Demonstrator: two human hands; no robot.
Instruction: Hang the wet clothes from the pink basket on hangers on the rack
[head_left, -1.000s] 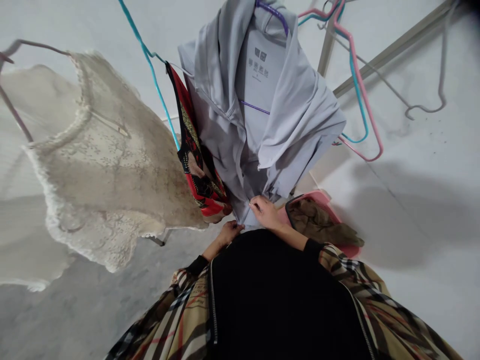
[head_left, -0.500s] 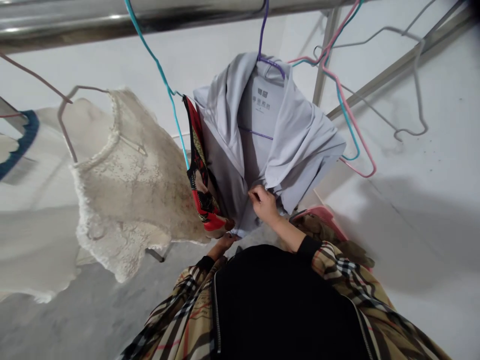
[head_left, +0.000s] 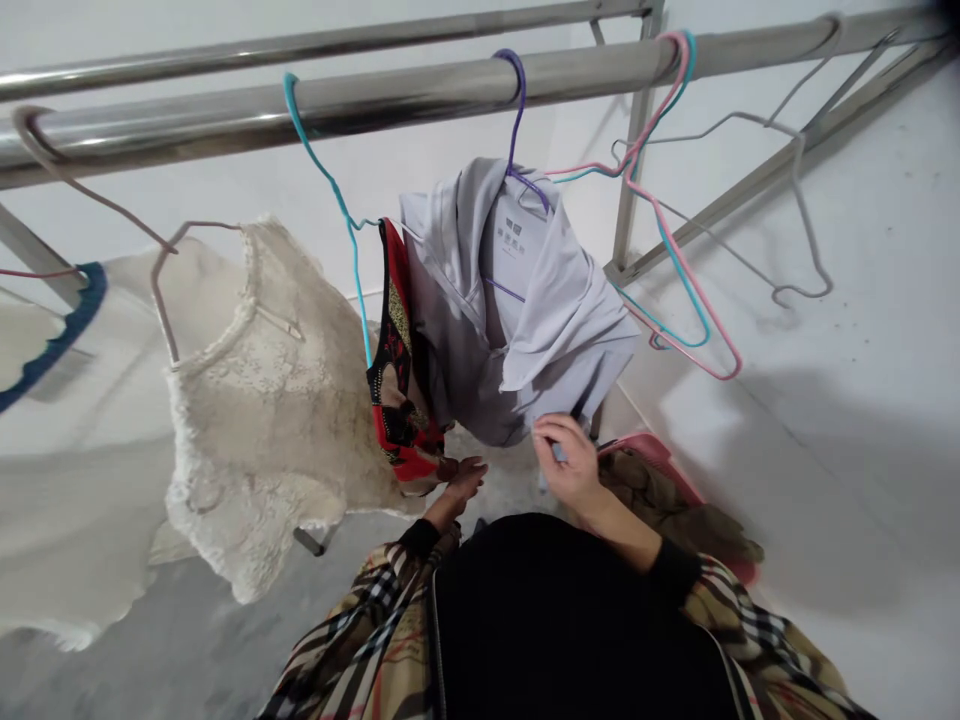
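Note:
A light grey hooded jacket [head_left: 570, 310] hangs, front open, on a purple hanger [head_left: 517, 120]. At its lower right front edge, my right hand [head_left: 570, 465] is closed with fingers curled, pinching the fabric. My left hand [head_left: 466, 482] is below the jacket, fingers stretched out and holding nothing. Just left of the jacket, a red and black patterned garment [head_left: 409, 410] hangs on a turquoise hanger [head_left: 322, 170]; its lower end is close to my left hand.
A cream lace top [head_left: 277, 400] hangs farther left along the metal rail [head_left: 420, 95]. On the right are a pink hanger [head_left: 705, 310] with a turquoise one and a grey hanger [head_left: 802, 190]. A pink basket [head_left: 652, 450] with brown cloth stands on the floor below.
My left hand has let go of the jacket's lower edge and opened. My right hand has moved right and down, and the jacket's lower front has swung. The view has tilted up, showing more rail.

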